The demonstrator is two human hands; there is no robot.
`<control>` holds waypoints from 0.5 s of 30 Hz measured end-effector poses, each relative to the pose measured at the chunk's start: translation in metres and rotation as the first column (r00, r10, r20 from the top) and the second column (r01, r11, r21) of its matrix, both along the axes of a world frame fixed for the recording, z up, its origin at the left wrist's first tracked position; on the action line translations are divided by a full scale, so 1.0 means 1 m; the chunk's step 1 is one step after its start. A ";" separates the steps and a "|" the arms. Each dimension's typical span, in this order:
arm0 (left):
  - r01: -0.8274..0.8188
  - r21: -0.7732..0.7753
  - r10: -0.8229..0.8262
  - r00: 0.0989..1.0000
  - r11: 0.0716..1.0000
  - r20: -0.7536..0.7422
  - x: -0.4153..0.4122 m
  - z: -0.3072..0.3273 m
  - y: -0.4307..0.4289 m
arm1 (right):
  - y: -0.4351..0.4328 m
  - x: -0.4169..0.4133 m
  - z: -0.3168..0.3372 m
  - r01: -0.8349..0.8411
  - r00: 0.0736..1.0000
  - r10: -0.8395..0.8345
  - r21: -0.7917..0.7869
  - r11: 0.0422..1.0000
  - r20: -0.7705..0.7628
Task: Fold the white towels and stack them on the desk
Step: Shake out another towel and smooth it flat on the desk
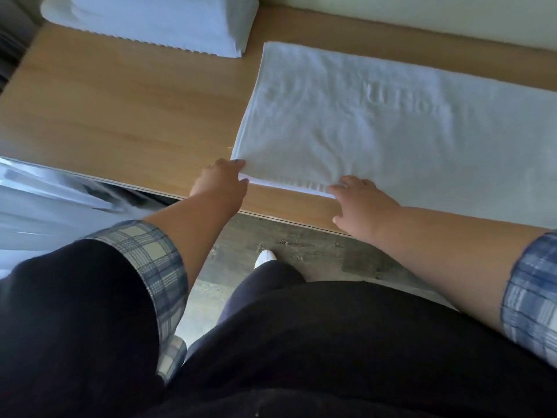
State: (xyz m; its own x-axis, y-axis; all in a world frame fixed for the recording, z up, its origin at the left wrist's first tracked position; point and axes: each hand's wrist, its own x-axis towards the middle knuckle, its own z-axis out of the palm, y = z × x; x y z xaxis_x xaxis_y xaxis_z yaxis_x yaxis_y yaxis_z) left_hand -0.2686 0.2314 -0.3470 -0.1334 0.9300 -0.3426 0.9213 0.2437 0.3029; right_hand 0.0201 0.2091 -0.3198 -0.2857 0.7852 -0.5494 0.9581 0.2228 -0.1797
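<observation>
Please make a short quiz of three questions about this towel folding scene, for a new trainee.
1. True or false: the stack of folded towels sits at the desk's far left.
2. Which part of the spread towel does the left hand hold? A) far edge B) near left corner C) right end
3. Fill in: the right hand rests on the towel's near ____.

Key: 1 true; 2 B; 3 edge.
</observation>
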 end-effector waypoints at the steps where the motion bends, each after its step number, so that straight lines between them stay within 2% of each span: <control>1: -0.091 0.011 0.090 0.993 0.996 0.077 0.001 0.002 0.005 | 0.000 -0.005 0.002 0.010 1.000 -0.009 0.015 1.000 -0.007; 3: -0.190 -0.033 0.193 0.967 0.981 0.167 0.004 0.005 0.016 | 0.004 -0.016 0.006 0.024 0.999 -0.023 0.044 0.999 -0.025; 8: -0.128 -0.240 0.162 0.979 0.962 0.124 0.000 0.008 0.042 | 0.020 -0.050 0.013 0.063 0.996 -0.061 0.027 0.998 -0.066; 12: -0.155 -0.217 0.214 0.936 0.964 0.279 -0.004 0.010 0.047 | 0.030 -0.072 0.011 0.069 0.989 -0.059 0.072 0.995 -0.132; 15: -0.120 -0.245 0.188 0.943 0.962 0.274 -0.012 0.009 0.048 | 0.046 -0.083 0.010 0.100 0.985 -0.091 0.053 0.994 -0.144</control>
